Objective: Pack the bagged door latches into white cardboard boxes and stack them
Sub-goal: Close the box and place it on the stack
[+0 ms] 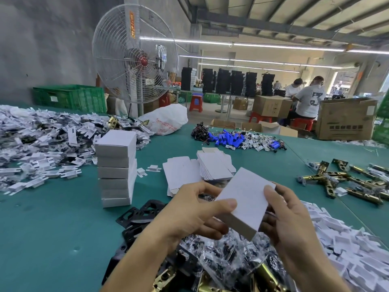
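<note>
Head view. Holds a closed white box (pixel 246 197) in both hands, tilted, lifted clear of the table (pixel 52 228) and over a heap of bagged latches (pixel 231 258). Pinches its near left corner with the left hand (pixel 189 216): thumb flat on the top face, fingers (pixel 214 227) curled underneath. Grips its right edge with the right hand (pixel 288 218): thumb on top, other fingers tucked below, closed narrowly to the thickness of the box. Shows a stack (pixel 116 165) of closed boxes standing upright to the left, well apart from the hands. Shows flat blanks (pixel 214 165) lying just beyond the held box, some fanned out, some in a neat pile. Finds black plates (pixel 143 211) beside the left wrist, touching the bag heap. Finds bare brass latches (pixel 336 180) scattered at the right. Takes in loose white card inserts (pixel 42 144) heaped at far left and again at near right, blue batteries (pixel 227 140) at mid table, and a fan (pixel 134 57) behind.
</note>
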Action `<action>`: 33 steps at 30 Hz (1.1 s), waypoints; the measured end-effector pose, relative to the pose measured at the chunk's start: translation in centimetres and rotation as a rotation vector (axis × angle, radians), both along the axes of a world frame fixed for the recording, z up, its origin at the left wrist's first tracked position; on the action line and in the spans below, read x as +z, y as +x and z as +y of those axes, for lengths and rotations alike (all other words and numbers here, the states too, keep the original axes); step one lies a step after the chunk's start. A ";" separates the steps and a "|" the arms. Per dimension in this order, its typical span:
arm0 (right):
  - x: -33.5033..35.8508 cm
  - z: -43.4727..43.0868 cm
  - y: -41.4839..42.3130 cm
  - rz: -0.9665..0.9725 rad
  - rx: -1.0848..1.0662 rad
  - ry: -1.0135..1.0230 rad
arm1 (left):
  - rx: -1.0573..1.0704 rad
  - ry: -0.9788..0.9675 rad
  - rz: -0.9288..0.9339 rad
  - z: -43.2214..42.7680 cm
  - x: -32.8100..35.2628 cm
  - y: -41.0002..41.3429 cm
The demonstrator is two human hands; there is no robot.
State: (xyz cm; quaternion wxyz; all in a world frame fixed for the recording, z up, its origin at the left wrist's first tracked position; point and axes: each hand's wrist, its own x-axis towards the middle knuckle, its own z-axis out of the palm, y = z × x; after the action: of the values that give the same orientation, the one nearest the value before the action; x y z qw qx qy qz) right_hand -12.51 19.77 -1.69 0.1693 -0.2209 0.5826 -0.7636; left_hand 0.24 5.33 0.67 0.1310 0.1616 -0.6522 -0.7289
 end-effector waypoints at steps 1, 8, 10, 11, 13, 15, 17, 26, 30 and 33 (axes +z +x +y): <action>0.0 0.0 0.0 0.008 0.004 -0.004 | 0.019 0.014 0.009 0.0 0.0 -0.1; 0.5 0.2 -0.3 0.049 -0.007 -0.006 | 0.211 0.178 0.113 0.5 -0.7 -0.9; 0.5 0.2 -0.4 0.044 0.000 0.011 | 0.248 0.198 0.134 0.6 -0.8 -1.0; 0.5 0.1 -0.3 0.042 0.017 0.031 | 0.275 0.210 0.144 0.7 -0.8 -1.0; 0.5 -0.1 0.2 0.032 0.088 0.086 | 0.361 0.260 0.183 0.5 -0.8 -1.2; 0.3 -0.3 0.8 0.026 0.167 0.155 | 0.492 0.325 0.249 -0.5 -0.4 -1.2; 0.2 -0.4 1.2 0.024 0.223 0.205 | 0.622 0.342 0.317 -2.1 0.1 -1.0; 0.0 -0.4 1.3 0.026 0.303 0.327 | 1.061 -0.061 0.396 -12.2 4.5 1.4; 0.2 -0.5 1.4 0.032 0.318 0.347 | 1.178 -0.103 0.347 -15.6 4.3 2.3; 0.2 -0.5 1.3 0.034 0.319 0.361 | 1.226 -0.061 0.294 -16.8 3.3 2.3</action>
State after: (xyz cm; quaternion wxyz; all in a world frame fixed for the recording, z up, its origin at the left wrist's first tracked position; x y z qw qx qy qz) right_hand -11.17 19.24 -1.50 0.3149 -0.2891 0.6701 -0.6067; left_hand 2.57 -11.42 3.93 0.6178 0.4001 -0.4368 -0.5172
